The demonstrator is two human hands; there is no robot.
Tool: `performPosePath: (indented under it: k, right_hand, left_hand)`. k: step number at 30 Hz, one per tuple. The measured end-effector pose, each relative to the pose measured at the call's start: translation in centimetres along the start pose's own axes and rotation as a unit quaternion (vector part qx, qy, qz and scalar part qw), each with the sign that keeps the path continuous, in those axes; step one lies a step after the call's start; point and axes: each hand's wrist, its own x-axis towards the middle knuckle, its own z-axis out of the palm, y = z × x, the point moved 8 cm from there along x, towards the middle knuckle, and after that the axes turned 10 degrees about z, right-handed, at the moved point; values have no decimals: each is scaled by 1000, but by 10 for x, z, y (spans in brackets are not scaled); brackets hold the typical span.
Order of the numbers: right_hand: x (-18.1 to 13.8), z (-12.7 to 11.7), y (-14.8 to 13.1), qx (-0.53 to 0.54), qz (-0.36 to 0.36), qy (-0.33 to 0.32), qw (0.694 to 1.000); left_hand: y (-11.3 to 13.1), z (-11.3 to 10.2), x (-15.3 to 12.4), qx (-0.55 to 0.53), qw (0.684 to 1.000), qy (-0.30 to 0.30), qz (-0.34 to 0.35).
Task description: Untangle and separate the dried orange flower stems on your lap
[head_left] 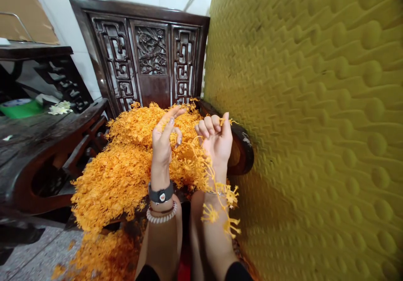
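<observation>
Both my hands are raised in front of a big heap of orange artificial flower strands (126, 167) piled on a dark carved wooden chair (147, 54). My left hand (163, 140) pinches a thin orange strand between thumb and fingers, its index finger stretched up. My right hand (217, 138) is curled shut on the same strand (220, 201), which hangs down over my right wrist with small orange blossoms along it. A dark wristband and a bead bracelet sit on my left wrist.
A large yellow moulded foam sheet (315, 125) stands close on the right. A dark wooden table (37, 134) at left carries a green dish (20, 108) and white flowers (59, 108). More orange strands lie on the grey floor (37, 251).
</observation>
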Motion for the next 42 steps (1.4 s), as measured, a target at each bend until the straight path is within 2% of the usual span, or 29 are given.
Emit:
performPosePath:
  k: [3, 7, 12, 15, 19, 25, 30, 34, 38, 42]
  right_hand:
    - [-4, -1, -8, -39, -37, 20, 998]
    - [-6, -4, -15, -87, -70, 44, 993]
    - [-7, -12, -22, -87, -107, 80, 987]
    - [-10, -15, -27, -87, -138, 88, 983]
    - [-14, -11, -31, -110, -147, 59, 981]
    - [-19, -3, -33, -120, -146, 26, 982]
    - [-21, -5, -41, -103, -182, 27, 978]
    - [-21, -9, -42, -116, -180, 52, 976]
    - [-20, -10, -41, -93, -176, 46, 979]
    - [-15, -10, -37, -67, -164, 21, 984]
  left_hand:
    - [-1, 2, 0, 17, 1000, -17, 2]
    - [0, 3, -1, 33, 999, -5, -3]
    - [8, 11, -6, 31, 999, -5, -12]
    - [12, 20, -11, 66, 996, -50, -26]
    - [9, 26, -17, 127, 985, -105, -48]
    - [0, 40, -18, 195, 955, -220, -28]
    - [5, 49, -19, 204, 944, -260, 7]
    - [4, 54, -22, 230, 926, -300, -3]
    - [2, 54, -24, 255, 916, -309, -6]
    - [5, 55, -20, 294, 910, -292, 38]
